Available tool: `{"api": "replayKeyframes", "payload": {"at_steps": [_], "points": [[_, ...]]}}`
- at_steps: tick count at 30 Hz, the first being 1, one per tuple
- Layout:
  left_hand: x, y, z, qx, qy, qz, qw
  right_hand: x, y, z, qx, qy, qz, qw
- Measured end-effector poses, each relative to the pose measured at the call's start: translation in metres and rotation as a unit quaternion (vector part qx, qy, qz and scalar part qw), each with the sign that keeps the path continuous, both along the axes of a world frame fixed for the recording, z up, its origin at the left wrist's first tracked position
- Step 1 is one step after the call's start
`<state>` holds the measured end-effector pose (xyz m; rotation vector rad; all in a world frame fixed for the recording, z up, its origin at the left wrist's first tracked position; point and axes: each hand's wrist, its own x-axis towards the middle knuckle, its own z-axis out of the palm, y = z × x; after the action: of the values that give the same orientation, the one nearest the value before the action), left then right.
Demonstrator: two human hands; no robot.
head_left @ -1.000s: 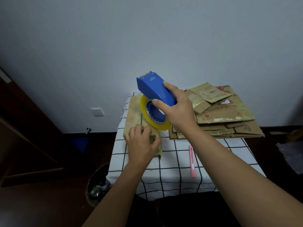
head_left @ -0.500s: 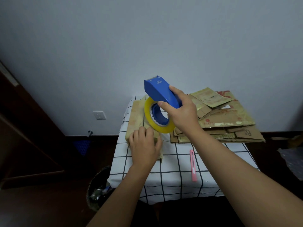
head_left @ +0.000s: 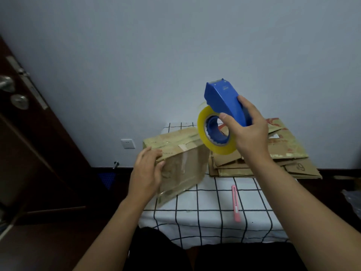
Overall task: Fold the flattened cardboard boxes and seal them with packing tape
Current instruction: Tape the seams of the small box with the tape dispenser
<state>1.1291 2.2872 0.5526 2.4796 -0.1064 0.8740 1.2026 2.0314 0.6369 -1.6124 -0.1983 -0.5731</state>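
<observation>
The left hand [head_left: 146, 171] grips the taped cardboard box [head_left: 180, 163] by its corner; the right hand [head_left: 249, 132] clasps a blue tape dispenser [head_left: 222, 100] above it.

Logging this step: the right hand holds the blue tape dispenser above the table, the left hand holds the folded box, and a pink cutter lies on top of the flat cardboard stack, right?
Not quite. In the head view the pink cutter lies on the checked tablecloth, in front of the flat cardboard stack, not on it. The rest stands.
</observation>
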Motion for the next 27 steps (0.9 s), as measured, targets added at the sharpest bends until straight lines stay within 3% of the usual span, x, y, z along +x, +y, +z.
{"api": "replayKeyframes", "payload": {"at_steps": [5,8,11,15,20,27], "points": [[-0.006,0.034,-0.011,0.023,0.073,-0.051,0.996,-0.002,-0.001,-0.006,-0.008,0.008,0.006,1.0],[-0.008,0.037,-0.021,0.079,0.123,0.015,0.989,-0.004,0.002,-0.015,-0.008,0.02,0.014,1.0],[-0.01,0.018,-0.02,0.112,0.119,0.086,0.983,-0.004,0.006,-0.02,-0.016,0.024,0.017,0.999],[0.003,-0.024,-0.017,0.156,0.088,0.08,0.981,-0.003,0.011,-0.023,-0.023,0.024,0.02,0.999],[0.035,-0.084,-0.018,0.17,0.143,0.114,0.968,-0.005,0.012,-0.027,-0.067,0.022,-0.005,0.997],[0.054,-0.111,-0.022,0.137,0.124,0.17,0.968,-0.009,-0.004,-0.041,-0.124,0.023,-0.037,0.991]]}}
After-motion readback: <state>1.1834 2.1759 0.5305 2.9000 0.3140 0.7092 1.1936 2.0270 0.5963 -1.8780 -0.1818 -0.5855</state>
